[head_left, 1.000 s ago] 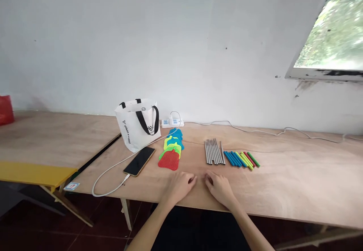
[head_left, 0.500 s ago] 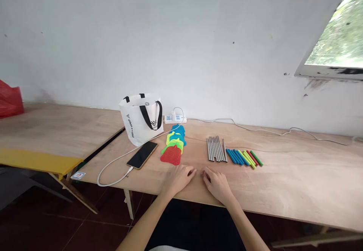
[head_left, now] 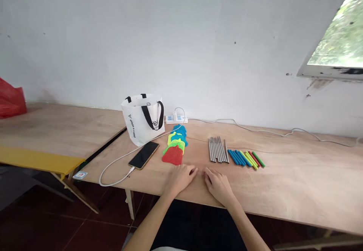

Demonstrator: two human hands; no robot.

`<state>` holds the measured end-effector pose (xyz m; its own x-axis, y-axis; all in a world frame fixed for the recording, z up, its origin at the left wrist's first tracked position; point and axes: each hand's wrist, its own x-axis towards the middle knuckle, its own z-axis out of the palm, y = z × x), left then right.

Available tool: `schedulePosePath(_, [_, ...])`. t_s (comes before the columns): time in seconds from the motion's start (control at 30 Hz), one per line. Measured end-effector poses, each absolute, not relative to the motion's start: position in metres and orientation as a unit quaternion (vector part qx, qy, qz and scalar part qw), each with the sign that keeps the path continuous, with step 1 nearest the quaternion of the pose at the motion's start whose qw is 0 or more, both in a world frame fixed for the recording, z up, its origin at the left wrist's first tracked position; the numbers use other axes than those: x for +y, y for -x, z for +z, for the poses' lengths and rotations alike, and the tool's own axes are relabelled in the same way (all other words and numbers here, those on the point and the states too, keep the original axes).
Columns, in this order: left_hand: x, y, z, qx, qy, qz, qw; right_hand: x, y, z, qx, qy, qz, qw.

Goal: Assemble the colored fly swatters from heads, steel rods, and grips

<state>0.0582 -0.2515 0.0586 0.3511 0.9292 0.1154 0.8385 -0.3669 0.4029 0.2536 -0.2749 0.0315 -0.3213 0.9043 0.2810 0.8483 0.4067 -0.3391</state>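
Observation:
My left hand (head_left: pixel 182 179) rests on the near part of the wooden table, fingers curled in, just in front of a red mesh fly swatter head (head_left: pixel 172 155). Behind the red one, green, yellow and blue mesh heads (head_left: pixel 178 130) overlap in a row. Opposite, my right hand (head_left: pixel 217 185) lies with its fingers curled too, a small gap from the left. Beyond it several thin metal rods (head_left: pixel 217 149) are lined up. To their right are short coloured tubes (head_left: pixel 246 158) in blue, yellow, red and green. Nothing shows in either hand.
A phone (head_left: pixel 143 155) on a white charging cable (head_left: pixel 113 165) lies at the left. Behind it stands a white tote bag (head_left: pixel 141 124) with black handles. A power strip (head_left: pixel 176 120) sits against the wall. Another table (head_left: pixel 56 126) adjoins at left, with a red bag (head_left: pixel 11 99).
The whole view has shifted slightly, so everything appears a little further right. Both hands stay resting in the same place on the table, and the objects have not moved.

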Motion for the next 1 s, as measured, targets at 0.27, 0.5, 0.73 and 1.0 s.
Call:
schedulePosePath(0.27, [-0.253,-0.057,0.052,0.533,-0.814,0.186,0.133,-0.273,-0.259,0.026,-0.798,0.553,0.081,0.226])
schedulePosePath(0.5, [-0.252,-0.057,0.056,0.536,-0.816,0.170,0.135,-0.279,-0.266,0.023,-0.674,0.538,0.199,0.465])
schedulePosePath(0.73, [-0.251,-0.057,0.061,0.538,-0.816,0.162,0.140,-0.285,-0.260,0.023,-0.633,0.550,0.175,0.515])
schedulePosePath(1.0, [-0.249,-0.056,0.058,0.530,-0.818,0.173,0.139,-0.262,-0.291,0.023,-0.729,0.566,0.004,0.384])
